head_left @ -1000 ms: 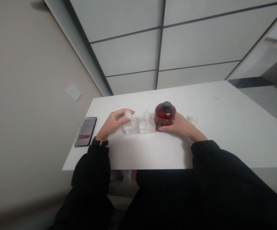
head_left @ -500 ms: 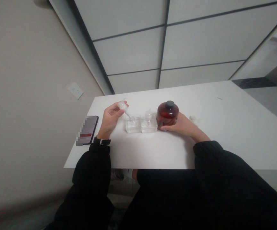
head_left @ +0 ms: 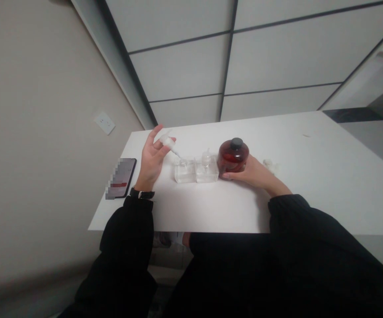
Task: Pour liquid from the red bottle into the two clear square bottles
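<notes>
Between the thumb and fingers of my left hand [head_left: 153, 157] is a clear pump head [head_left: 168, 141], tilted, with its tube pointing down toward the left clear bottle [head_left: 185, 172]. Whether the tube's tip is inside that bottle's neck I cannot tell. Right beside it stands a second clear bottle [head_left: 207, 173], with a clear pump top on it. My right hand [head_left: 249, 174] is wrapped round the lower part of a dark red-brown bottle [head_left: 233, 154] with a black cap. This bottle stands upright, close to the right clear bottle.
A phone [head_left: 122, 179] lies at the left edge of the white table [head_left: 211, 207]. Some small pale item [head_left: 270, 165] rests beyond my right wrist, and a thin scrap [head_left: 306, 135] lies farther right. A wall with a socket [head_left: 104, 123] borders the left side.
The fingers of my left hand have lifted and spread, the index finger now raised, while the pump head stays pinched. My right hand keeps hold of the dark red-brown bottle.
</notes>
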`<state>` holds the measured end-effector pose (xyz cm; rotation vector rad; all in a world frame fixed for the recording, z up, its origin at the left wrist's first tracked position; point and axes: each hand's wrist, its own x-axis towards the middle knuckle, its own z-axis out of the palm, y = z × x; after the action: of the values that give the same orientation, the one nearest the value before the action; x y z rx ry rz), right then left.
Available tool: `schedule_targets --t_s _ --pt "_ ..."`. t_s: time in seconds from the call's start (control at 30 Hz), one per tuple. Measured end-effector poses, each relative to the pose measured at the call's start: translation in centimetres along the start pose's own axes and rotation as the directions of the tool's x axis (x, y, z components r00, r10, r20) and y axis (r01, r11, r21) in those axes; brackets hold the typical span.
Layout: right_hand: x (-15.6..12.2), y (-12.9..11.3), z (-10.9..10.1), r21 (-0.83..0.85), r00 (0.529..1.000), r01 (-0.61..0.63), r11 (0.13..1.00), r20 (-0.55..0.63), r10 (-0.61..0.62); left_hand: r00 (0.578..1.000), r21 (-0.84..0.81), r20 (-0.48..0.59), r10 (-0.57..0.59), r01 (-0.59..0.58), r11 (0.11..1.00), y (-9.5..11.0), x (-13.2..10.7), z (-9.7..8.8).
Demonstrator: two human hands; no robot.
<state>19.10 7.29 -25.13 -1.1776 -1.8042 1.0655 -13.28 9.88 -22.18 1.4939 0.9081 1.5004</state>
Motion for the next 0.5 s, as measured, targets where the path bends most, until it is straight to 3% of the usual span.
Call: schedule_targets --t_s 0.5 --pt "-0.08 -0.61 -0.13 -0.017 1.0 -0.017 1.0 0.013 0.017 0.997 -0.023 0.066 -0.051 0.053 0.998 0.25 -0.19 0.09"
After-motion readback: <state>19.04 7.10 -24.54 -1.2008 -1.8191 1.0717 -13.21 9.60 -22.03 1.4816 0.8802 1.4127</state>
